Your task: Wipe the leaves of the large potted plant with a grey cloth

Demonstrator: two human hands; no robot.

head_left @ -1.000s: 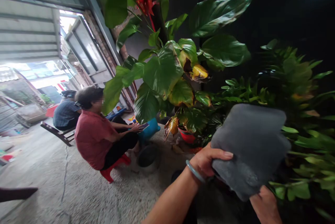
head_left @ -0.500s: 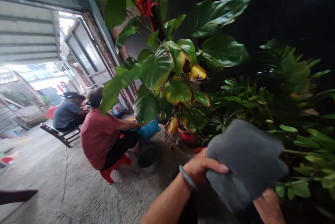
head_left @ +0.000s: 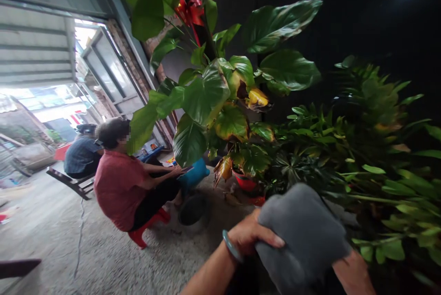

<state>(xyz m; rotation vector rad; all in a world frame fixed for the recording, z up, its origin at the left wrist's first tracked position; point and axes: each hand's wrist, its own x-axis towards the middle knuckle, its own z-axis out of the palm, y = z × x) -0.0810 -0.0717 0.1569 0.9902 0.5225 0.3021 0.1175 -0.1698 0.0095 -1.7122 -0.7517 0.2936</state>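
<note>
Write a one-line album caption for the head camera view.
Both hands, left hand and right hand, grip a folded grey cloth before large-leaved potted plants; two people sit nearby.

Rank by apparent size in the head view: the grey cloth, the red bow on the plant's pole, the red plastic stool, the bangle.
1. grey cloth, largest, though it is nearest the camera.
2. and 3. red bow and red plastic stool look alike; the stool is partly hidden.
4. bangle, smallest.

Both hands hold a grey cloth (head_left: 303, 235): left hand (head_left: 251, 237) grips its left edge, right hand (head_left: 353, 269) supports its lower right. Large-leaved potted plant (head_left: 213, 97) stands behind; seated person in red shirt (head_left: 120, 184) at left.
</note>
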